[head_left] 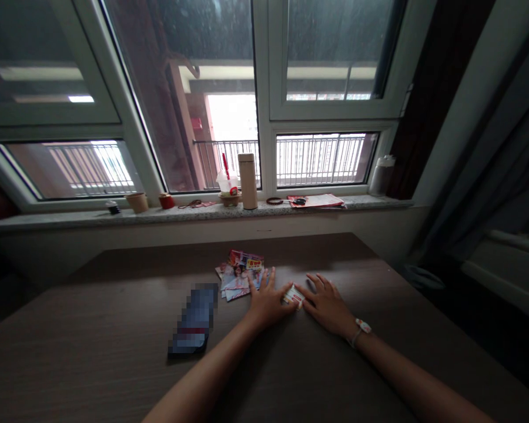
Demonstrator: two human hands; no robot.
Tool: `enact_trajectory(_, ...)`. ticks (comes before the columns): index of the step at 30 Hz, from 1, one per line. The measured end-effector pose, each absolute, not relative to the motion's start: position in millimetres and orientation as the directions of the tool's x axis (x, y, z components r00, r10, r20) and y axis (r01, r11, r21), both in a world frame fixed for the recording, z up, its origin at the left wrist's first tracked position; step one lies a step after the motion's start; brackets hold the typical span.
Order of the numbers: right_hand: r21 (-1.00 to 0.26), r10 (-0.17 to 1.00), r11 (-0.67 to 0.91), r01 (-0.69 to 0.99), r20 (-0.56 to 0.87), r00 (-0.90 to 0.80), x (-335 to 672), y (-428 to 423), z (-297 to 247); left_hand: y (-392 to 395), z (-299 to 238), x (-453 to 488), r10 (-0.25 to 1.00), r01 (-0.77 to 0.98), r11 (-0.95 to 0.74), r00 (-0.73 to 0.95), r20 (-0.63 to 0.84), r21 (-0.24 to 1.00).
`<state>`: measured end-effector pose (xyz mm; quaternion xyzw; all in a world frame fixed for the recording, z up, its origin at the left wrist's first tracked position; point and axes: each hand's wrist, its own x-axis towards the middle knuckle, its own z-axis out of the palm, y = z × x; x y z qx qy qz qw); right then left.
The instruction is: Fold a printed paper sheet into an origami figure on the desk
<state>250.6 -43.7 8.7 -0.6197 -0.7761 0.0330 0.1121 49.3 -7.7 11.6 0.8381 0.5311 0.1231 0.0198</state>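
A small folded piece of printed paper [293,296], pale with orange and red marks, lies on the brown table between my two hands. My left hand [267,302] rests on the table with its fingers spread, its thumb and index fingertip touching the paper's left side. From the right, my right hand [328,304] touches the same paper with its thumb and index fingertip, the other fingers stretched out. Partly behind my left fingers is a loose pile of colourful printed leaflets [240,273]. Part of the small paper is hidden under my fingertips.
A pixelated dark, phone-like object [194,320] lies left of my left forearm. Behind the table [114,305], the windowsill [194,214] holds a beige flask [247,182], a plastic cup with a red straw [228,183], a paper cup [137,202], papers [320,201] and a clear bottle [382,176].
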Motion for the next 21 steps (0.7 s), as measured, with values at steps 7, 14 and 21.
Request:
enact_trajectory(7, -0.180, 0.970, 0.227, 0.957, 0.129, -0.206, 247.8, -40.3, 7.9, -5.2, 9.6, 47.6, 0.870, 0.871, -0.474, 0.438, 0.227, 0.133)
enact_trajectory(14, -0.191, 0.973, 0.211, 0.959, 0.139, -0.186, 245.4, -40.1, 8.7, -6.0, 10.6, 48.7, 0.868, 0.868, -0.475, 0.434, 0.242, 0.143)
enact_trajectory(21, -0.179, 0.970, 0.226, 0.958, 0.133, -0.204, 251.2, -41.9, 9.4, -7.0, 12.5, 48.4, 0.863, 0.871, -0.478, 0.442, 0.243, 0.113)
